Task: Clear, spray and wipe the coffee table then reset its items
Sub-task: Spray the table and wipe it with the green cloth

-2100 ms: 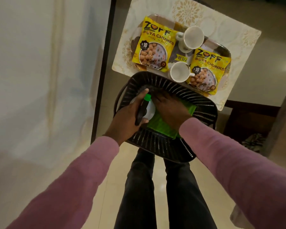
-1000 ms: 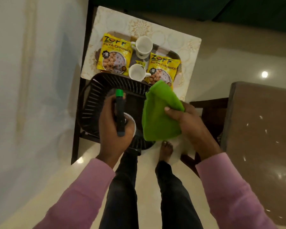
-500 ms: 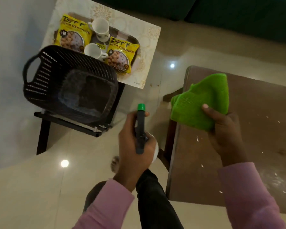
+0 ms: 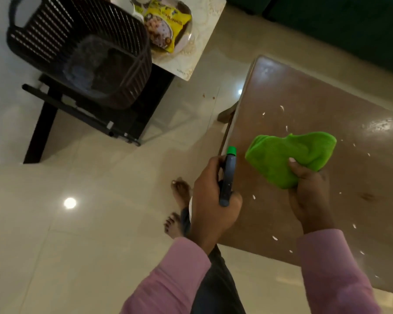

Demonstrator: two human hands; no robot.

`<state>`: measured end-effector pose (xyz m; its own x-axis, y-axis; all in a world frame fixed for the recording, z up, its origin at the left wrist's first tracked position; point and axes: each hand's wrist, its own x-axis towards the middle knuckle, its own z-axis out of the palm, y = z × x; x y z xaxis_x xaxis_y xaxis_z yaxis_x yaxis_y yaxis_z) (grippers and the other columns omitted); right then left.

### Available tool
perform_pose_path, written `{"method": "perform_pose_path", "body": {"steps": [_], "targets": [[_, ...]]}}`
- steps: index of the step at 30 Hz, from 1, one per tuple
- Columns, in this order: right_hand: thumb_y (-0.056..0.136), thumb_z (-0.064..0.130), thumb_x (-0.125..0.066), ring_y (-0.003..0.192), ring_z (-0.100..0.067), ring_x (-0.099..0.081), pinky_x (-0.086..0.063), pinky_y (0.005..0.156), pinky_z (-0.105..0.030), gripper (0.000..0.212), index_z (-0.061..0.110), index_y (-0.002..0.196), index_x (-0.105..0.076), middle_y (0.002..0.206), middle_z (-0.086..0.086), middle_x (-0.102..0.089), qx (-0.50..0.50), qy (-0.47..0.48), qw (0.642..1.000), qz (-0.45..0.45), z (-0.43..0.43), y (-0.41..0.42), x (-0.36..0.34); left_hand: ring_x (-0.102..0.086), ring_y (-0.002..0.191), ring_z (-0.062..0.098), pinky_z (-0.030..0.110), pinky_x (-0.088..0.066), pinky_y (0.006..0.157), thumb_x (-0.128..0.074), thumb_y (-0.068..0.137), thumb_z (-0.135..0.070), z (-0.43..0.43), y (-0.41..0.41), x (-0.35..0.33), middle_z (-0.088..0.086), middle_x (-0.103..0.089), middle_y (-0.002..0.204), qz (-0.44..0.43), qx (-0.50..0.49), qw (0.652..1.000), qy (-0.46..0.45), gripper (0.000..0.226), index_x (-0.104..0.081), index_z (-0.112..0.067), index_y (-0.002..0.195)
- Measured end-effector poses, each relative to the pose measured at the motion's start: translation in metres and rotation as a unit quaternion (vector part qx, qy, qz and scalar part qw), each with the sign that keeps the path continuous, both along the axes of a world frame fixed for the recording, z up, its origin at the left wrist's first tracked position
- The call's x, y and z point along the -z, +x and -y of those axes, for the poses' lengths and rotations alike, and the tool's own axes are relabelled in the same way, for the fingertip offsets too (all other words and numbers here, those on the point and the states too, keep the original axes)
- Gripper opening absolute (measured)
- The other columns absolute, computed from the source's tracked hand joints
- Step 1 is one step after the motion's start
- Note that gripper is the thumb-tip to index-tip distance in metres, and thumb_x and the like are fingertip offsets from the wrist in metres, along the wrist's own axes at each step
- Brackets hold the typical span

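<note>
Standing at the left edge of the brown coffee table (image 4: 327, 98), the person curls the left hand (image 4: 213, 207) round a spray bottle (image 4: 227, 177) at centre frame, its green nozzle pointing toward the top of the frame. Right of centre, the right hand (image 4: 309, 198) pinches a bunched green cloth (image 4: 288, 157) between thumb and curled fingers over the tabletop, which is dotted with white specks (image 4: 275, 237). At upper left, a dark slatted basket (image 4: 55, 37) sits on a black stand (image 4: 41, 123) beside a yellow snack packet (image 4: 166, 26).
</note>
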<state>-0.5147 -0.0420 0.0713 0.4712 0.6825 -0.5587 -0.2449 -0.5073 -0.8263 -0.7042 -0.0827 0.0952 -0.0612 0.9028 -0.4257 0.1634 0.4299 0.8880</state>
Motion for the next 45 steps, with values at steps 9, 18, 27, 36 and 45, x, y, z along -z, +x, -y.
{"method": "perform_pose_path", "body": {"steps": [9, 18, 27, 36, 45], "targets": [[0.093, 0.015, -0.059, 0.091, -0.017, -0.071, -0.058, 0.073, -0.038, 0.011, 0.02, 0.092, -0.07, 0.084, 0.009, -0.075, -0.045, -0.045, 0.995, 0.073, -0.008, 0.068, -0.013, -0.06, 0.063, 0.007, 0.028, -0.053, 0.058, -0.062, 0.07, -0.016, 0.025, 0.068, 0.0, -0.012, -0.061, 0.078, -0.031, 0.001, 0.998, -0.061, 0.047, -0.045, -0.046, 0.102], [0.073, 0.035, -0.07, 0.093, -0.015, -0.069, -0.055, 0.086, -0.042, 0.028, 0.028, 0.1, -0.065, 0.101, 0.007, -0.07, -0.129, -0.004, 0.975, 0.182, -0.119, 0.179, 0.015, -0.051, 0.054, 0.005, 0.011, -0.037, 0.045, -0.063, 0.084, -0.008, -0.012, 0.162, 0.022, -0.012, -0.05, 0.063, -0.102, -0.133, 0.983, -0.073, 0.026, -0.054, -0.028, 0.098], [0.092, 0.03, -0.045, 0.11, -0.015, -0.057, -0.045, 0.1, -0.036, 0.036, 0.024, 0.126, -0.056, 0.121, -0.001, -0.061, -0.252, 0.037, 0.917, 0.307, -0.208, 0.19, 0.043, -0.047, 0.051, 0.011, 0.018, -0.035, 0.049, -0.064, 0.087, -0.019, -0.07, 0.234, 0.05, -0.009, -0.048, 0.06, -0.129, -0.192, 0.966, -0.111, 0.013, -0.052, -0.024, 0.085], [0.098, 0.028, -0.04, 0.081, -0.013, -0.057, -0.039, 0.07, -0.022, 0.036, 0.013, 0.124, -0.059, 0.108, -0.004, -0.063, -0.339, 0.032, 0.891, 0.301, -0.222, 0.154, 0.079, -0.056, 0.057, 0.021, 0.035, -0.052, 0.062, -0.064, 0.09, -0.04, -0.1, 0.248, 0.07, -0.004, -0.054, 0.056, -0.154, -0.257, 0.943, -0.144, 0.034, -0.049, -0.025, 0.063], [0.1, 0.032, -0.04, 0.118, -0.024, -0.052, -0.039, 0.101, -0.033, 0.046, 0.011, 0.141, -0.041, 0.132, -0.011, -0.054, -0.401, 0.101, 0.854, 0.315, -0.235, 0.099, 0.094, -0.067, 0.064, 0.028, 0.048, -0.059, 0.061, -0.066, 0.09, -0.026, -0.075, 0.243, 0.061, 0.005, -0.065, 0.07, -0.11, -0.358, 0.92, -0.11, 0.014, -0.057, -0.027, 0.08]]}}
